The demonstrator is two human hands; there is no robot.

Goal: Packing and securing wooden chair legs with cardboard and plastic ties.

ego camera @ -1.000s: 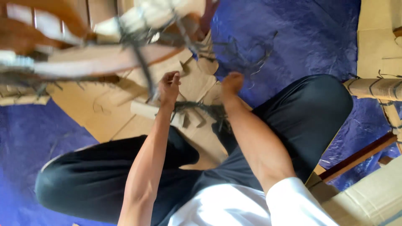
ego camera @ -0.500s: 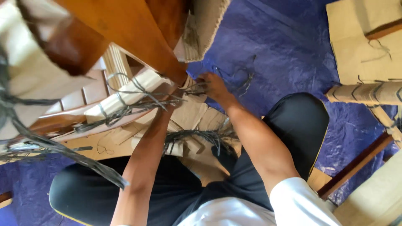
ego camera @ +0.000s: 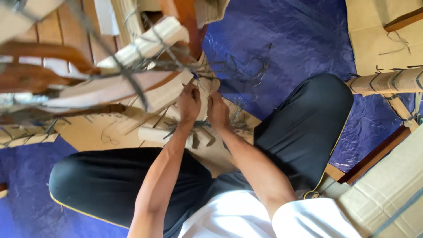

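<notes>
Overhead, the wooden chair frame [ego camera: 101,83], wrapped in cardboard, leaned above the blue tarp [ego camera: 299,44], and its dark binding twine [ego camera: 207,70] ran down to my hands. My left hand [ego camera: 189,103] and right hand [ego camera: 217,110] sat side by side, fingers pinched on the twine. Hard pulling could, I judged, tip the frame onto me.

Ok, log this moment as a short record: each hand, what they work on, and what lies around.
left hand: closed on dark twine at the chair's wrapped leg
right hand: beside the left, fingers at the same spot; grip unclear
chair: wooden, parts wrapped in cardboard and tied with twine
loose twine: strands scattered past the hands
cardboard sheet: flat under the chair
tarp: blue, covers the floor
wrapped leg: another piece, at right
</notes>
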